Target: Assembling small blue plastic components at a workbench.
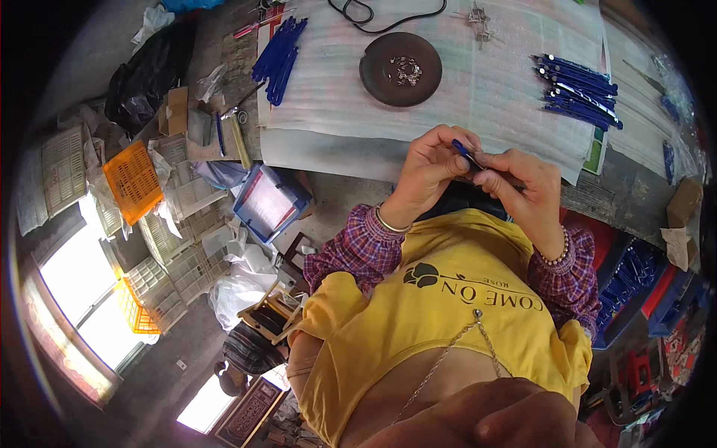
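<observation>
My left hand (429, 168) pinches a slim dark blue piece (463, 151) between thumb and fingers, just in front of the table's near edge. Its upper end pokes out past the fingertips. My right hand (525, 185) is closed at the lower end of the same piece, its thumb and forefinger pressed together; whether a small part sits between them is hidden. Beyond my hands, a round dark brown dish (377, 71) holds a small heap of shiny metal bits (405, 71). A bundle of slim blue pieces (579, 89) with pale ends lies to the right.
Another blue bundle (279, 60) lies at the table's left. White foam sheeting (328, 142) covers the tabletop. A black cord (388, 26) and small metal pieces (479, 22) are at the far side. Blue bins (631, 276) stand low right; a blue tray (280, 198) and orange basket (133, 181) are left.
</observation>
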A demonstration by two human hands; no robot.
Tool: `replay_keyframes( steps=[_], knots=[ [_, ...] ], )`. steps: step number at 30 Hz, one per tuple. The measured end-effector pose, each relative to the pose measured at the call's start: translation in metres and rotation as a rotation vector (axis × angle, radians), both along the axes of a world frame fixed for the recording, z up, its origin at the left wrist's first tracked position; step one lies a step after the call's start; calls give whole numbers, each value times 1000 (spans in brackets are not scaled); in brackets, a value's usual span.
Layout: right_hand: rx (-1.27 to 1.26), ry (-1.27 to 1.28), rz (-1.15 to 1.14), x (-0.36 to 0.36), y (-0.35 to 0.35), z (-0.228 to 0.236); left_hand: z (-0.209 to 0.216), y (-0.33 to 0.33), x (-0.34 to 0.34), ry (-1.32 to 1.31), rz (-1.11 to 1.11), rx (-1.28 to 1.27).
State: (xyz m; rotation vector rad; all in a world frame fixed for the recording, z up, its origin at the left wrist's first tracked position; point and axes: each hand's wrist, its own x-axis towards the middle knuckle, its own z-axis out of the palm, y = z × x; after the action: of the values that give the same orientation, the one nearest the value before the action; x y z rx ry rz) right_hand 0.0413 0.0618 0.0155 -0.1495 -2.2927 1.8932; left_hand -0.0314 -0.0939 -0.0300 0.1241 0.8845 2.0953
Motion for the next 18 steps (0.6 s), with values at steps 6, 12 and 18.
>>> replay_keyframes(
  steps=[6, 12, 18],
  knots=[
    [55, 116, 30, 2, -2, -12, -1, 5, 5, 169, 111, -24],
    [290, 203, 66, -7, 3, -7, -5, 6, -2, 283, 114, -156],
    [316, 54, 64, -7, 8, -15, 11, 10, -6, 232, 47, -369]
  ],
)
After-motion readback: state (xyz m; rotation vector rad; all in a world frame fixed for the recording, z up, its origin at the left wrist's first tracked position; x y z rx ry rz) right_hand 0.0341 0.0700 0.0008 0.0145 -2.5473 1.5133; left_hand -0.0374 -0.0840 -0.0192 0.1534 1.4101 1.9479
